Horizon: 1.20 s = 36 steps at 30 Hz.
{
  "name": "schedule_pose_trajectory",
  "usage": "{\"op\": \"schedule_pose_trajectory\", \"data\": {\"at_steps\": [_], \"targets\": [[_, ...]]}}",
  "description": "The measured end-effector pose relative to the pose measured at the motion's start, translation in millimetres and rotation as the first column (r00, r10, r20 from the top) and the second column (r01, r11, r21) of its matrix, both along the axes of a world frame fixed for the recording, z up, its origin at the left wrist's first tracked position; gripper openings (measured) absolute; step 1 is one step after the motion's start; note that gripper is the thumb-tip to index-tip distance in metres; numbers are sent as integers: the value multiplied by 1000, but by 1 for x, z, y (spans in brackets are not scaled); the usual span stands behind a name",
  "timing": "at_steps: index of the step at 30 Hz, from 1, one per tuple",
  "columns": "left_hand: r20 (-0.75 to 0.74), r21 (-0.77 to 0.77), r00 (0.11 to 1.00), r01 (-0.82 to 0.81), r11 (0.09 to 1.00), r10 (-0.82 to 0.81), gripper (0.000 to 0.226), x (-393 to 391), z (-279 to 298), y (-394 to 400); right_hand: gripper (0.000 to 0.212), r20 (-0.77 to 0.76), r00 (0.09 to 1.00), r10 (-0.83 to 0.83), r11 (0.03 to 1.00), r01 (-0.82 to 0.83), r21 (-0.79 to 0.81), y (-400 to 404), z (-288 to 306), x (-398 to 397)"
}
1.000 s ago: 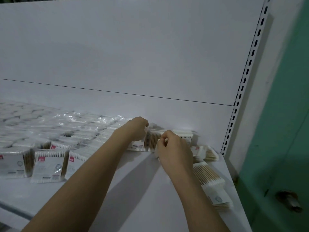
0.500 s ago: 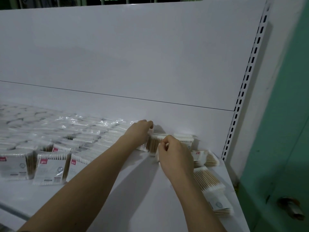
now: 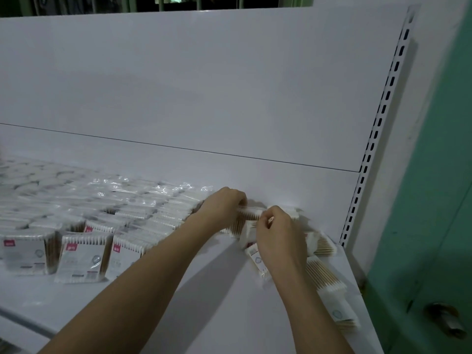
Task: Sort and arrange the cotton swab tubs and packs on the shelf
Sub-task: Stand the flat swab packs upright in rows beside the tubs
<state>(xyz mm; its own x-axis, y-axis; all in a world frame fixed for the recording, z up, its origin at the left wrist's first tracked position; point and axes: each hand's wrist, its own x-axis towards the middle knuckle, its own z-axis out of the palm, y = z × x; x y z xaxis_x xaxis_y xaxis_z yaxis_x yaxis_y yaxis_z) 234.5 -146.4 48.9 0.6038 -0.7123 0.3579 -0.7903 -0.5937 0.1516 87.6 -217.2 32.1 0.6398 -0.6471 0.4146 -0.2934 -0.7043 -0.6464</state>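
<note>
White back panel (image 3: pixel 204 85) in two sections, one horizontal seam. Slotted white upright (image 3: pixel 378 129) at its right edge. Green door (image 3: pixel 439 200) beyond, with metal knob (image 3: pixel 445 321). Dark gap above the panel. Lighting dim, even.

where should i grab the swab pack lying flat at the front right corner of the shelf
Pinch the flat swab pack across its two long edges, coming from above. It lies flat at the shelf corner, other packs behind it, so only the top is free.
</note>
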Motion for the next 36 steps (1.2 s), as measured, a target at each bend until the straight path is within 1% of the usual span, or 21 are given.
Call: {"op": "schedule_pose_trajectory", "data": {"at_steps": [3, 5, 6, 7, 8, 9, 11, 13, 14, 16, 19, 21, 25, 27, 28, 29, 30, 32, 33, 34, 36], "targets": [[92, -66, 996, -9, 998, 15, 36, -4, 19, 9, 15, 29, 999, -13, 1000, 13, 6, -2, -1, 0], [90, -170, 996, 15, 985, 1, 35, -8, 35, 20, 15, 77, 997, 2, 1000, -5, 31, -2, -1, 0], [18, -250, 999, 41, 967, -38, 33, -9, 43, 26, 16, 119, 993, 17, 997, -26, 70, -3, 0, 0], [-99, -347, 989, 72, 935, -113, 32, -12, 50, 34, 17, 166, 986, 28, 989, -51, 138, -3, 2, -1], [-220, -437, 953, 94, 895, -208, 32, -14, 56, 42, 18, 223, 974, 35, 966, -90, 241, -2, 4, -1], [-305, -495, 908, 107, 863, -287, 35, -17, 61, 51, 18, 287, 957, 37, 918, -146, 369, -2, 8, 0], [-355, -497, 859, 161, 852, -370, 39, -21, 68, 68, 19, 390, 919, 54, 728, -303, 615, 0, 15, 0], [-365, -457, 838, 217, 862, -404, 40, -24, 73, 81, 27, 439, 892, 106, 530, -424, 734, 2, 20, -1], [-389, -450, 819, 231, 862, -422, 41, -25, 74, 85, 28, 435, 889, 142, 481, -446, 755, 3, 20, -1], [-474, -479, 747, 226, 848, -467, 42, -27, 76, 92, 20, 417, 884, 211, 449, -466, 762, 3, 17, -3], [-581, -578, 625, 133, 805, -521, 39, -30, 77, 97, 12, 468, 848, 248, 369, -529, 764, 4, 16, -6], [-581, -600, 632, 94, 795, -513, 29, -32, 81, 99, 14, 510, 824, 247, 314, -566, 762, 7, 17, -7], [-536, -422, 775, 99, 901, -336, 45, -33, 88, 97, 14, 573, 786, 233, 227, -617, 754, 13, 19, -9], [-496, -372, 821, 94, 924, -283, 44, -32, 87, 91, 15, 574, 777, 259, 243, -627, 740, 15, 19, -9], [-476, -364, 837, 92, 927, -270, 42, -31, 86, 87, 15, 555, 785, 275, 291, -618, 731, 16, 19, -9], [-448, -349, 857, 94, 932, -254, 39, -29, 86, 85, 14, 520, 808, 279, 377, -590, 714, 15, 18, -8], [-402, -321, 887, 98, 942, -229, 35, -26, 85, 82, 13, 470, 843, 261, 507, -534, 677, 13, 14, -6], [-285, -231, 945, 93, 969, -158, 30, -18, 85, 77, 9, 370, 912, 175, 774, -360, 521, 5, 8, -1], [-243, -181, 962, 83, 980, -127, 28, -15, 84, 74, 11, 337, 932, 137, 854, -284, 437, 1, 7, 0], [-215, -127, 971, 75, 989, -101, 27, -11, 81, 70, 13, 317, 942, 114, 893, -237, 383, -1, 7, 0], [-172, -22, 982, 69, 997, -71, 27, -4, 73, 61, 14, 302, 948, 96, 919, -201, 339, -4, 8, -2]]}}
